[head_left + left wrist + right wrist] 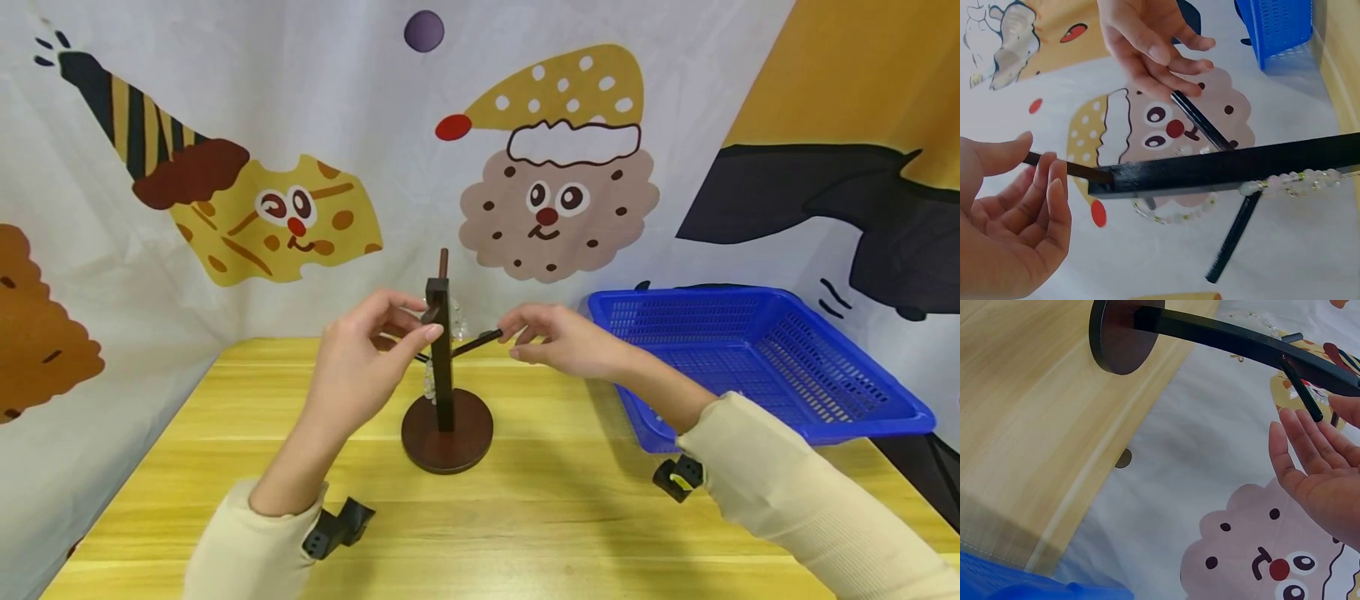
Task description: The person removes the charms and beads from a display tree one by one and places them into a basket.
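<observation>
1. A dark wooden stand [444,367] rests upright on the yellow wooden table [525,517], roughly midway across it, on a round base [447,433]. Its square post has its long axis vertical and points straight up toward the cartoon backdrop [225,200].
2. Thin pegs branch off the post. One peg [476,342] slants up and out to the person's right; a second peg [1230,237] shows in the left wrist view, angling away from the post on the other side.
3. A string of pale, clear beads [1285,183] hangs on the post (in the head view it is mostly hidden behind the wood, so exactly where it is hooked cannot be told).
4. The left hand [367,358] is up at the top of the post, its thumb and fingers curled about the thin rod that sticks out of the post's end; in the left wrist view the fingers [1054,187] pinch that rod.
5. The right hand [562,337] sits just beside the outer tip of the right-slanting peg, fingers loosely extended and relaxed. Whether they touch the tip cannot be told; they grip nothing.
6. A blue plastic basket [862,392] lies on the table to the right of the stand, well apart from it, near the right forearm.
</observation>
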The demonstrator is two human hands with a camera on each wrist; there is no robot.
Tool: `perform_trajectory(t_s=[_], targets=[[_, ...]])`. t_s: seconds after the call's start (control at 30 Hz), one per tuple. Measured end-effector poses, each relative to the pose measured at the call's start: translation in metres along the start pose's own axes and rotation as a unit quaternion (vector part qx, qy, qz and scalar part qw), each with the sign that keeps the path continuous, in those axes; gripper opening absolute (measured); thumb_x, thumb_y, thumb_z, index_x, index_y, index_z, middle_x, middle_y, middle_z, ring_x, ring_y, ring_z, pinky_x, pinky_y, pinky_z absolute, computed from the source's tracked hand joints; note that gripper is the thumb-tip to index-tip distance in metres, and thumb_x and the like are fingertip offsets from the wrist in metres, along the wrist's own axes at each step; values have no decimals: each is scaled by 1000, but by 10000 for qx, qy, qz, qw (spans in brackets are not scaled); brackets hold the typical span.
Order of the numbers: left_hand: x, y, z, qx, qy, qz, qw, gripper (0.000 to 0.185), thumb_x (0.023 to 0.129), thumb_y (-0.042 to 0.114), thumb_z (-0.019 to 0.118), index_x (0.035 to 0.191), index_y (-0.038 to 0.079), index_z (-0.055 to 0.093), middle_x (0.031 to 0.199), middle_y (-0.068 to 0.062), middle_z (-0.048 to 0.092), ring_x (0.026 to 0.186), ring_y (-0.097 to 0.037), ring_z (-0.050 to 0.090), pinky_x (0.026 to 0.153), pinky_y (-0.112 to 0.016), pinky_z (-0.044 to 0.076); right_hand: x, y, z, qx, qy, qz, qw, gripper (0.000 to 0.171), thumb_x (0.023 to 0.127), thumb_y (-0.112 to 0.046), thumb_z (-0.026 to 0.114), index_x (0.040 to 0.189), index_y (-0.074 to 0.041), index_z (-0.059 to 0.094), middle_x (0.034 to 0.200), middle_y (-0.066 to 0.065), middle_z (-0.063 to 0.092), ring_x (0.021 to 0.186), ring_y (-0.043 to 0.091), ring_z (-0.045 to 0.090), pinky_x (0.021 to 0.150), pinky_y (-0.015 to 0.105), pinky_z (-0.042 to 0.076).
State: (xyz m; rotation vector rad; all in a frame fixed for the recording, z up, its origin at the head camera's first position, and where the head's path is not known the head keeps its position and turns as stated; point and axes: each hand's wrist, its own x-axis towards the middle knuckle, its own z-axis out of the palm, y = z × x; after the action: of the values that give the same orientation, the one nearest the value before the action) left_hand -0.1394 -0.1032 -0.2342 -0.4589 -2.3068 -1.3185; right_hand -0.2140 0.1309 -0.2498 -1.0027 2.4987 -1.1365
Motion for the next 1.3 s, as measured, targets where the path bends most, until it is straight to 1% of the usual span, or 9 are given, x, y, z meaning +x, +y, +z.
perform_trajectory(t_s=[0.13, 0.27, 0.37, 0.5, 0.6, 0.73, 0.97, 1.2, 1.3], targets=[[0, 5, 3, 56, 198, 107, 9997, 15, 81, 9, 70, 93, 4, 62, 74, -3, 63, 67, -12, 60, 64, -31, 50, 0, 0, 0, 9, 8, 18, 10000, 28, 89, -2, 57, 117, 1, 54, 109, 11, 60, 97, 22, 58, 78, 34, 49], [0, 7, 4, 108, 324, 197, 9992, 13, 81, 8, 69, 91, 4, 62, 74, -3, 63, 68, -11, 60, 62, -30, 50, 0, -1, 0, 26, 20, 64, 10000, 30, 89, -3, 57, 118, 1, 53, 110, 11, 59, 97, 22, 58, 80, 35, 48], [0, 6, 4, 110, 369, 242, 9990, 13, 81, 8, 70, 91, 4, 63, 75, -3, 64, 68, -11, 60, 62, -30, 50, 0, -1, 1, 45, 15, 67, 10000, 31, 89, -2, 56, 119, 1, 53, 110, 12, 59, 98, 23, 58, 81, 35, 48], [0, 6, 4, 87, 396, 276, 9988, 12, 81, 8, 70, 90, 4, 63, 76, -3, 64, 70, -12, 61, 62, -30, 50, 1, -1, 1, 5, 21, 27, 10000, 31, 88, -1, 56, 119, 2, 53, 109, 12, 59, 98, 23, 58, 79, 34, 49], [0, 5, 4, 59, 398, 318, 9987, 11, 81, 7, 69, 89, 3, 63, 78, -4, 65, 70, -12, 61, 62, -29, 50, 1, -1, 1, 4, 35, 26, 10000, 28, 88, -1, 57, 116, 1, 55, 107, 11, 60, 97, 22, 58, 76, 33, 49], [1, 4, 1, 65, 413, 400, 9983, 10, 81, 6, 69, 88, 2, 65, 79, -5, 66, 71, -13, 62, 62, -28, 50, -1, -2, 1, 112, 18, -13, 9999, 24, 88, -1, 57, 111, 2, 55, 103, 10, 62, 94, 21, 58, 78, 33, 49], [4, -1, -7, 206, 445, 249, 9985, 8, 82, 8, 69, 87, 2, 68, 77, -6, 67, 70, -14, 62, 63, -29, 51, -8, -5, 3, 163, -24, -165, 9997, 22, 88, 0, 56, 110, 3, 55, 99, 8, 64, 92, 20, 60, 76, 32, 49], [9, -9, -13, 361, 591, 155, 9975, 11, 83, 8, 68, 90, 1, 70, 79, -8, 67, 71, -15, 63, 61, -15, 48, -13, -9, 9, 226, -82, -266, 9994, 19, 88, 0, 56, 107, 1, 57, 98, 7, 63, 91, 20, 60, 76, 31, 49], [13, -13, -15, 444, 647, 123, 9968, 13, 83, 8, 67, 92, 0, 71, 80, -10, 68, 71, -16, 63, 62, -13, 47, -15, -12, 12, 259, -143, -357, 9989, 17, 89, 0, 55, 106, 1, 57, 98, 7, 63, 91, 21, 61, 75, 30, 50]])
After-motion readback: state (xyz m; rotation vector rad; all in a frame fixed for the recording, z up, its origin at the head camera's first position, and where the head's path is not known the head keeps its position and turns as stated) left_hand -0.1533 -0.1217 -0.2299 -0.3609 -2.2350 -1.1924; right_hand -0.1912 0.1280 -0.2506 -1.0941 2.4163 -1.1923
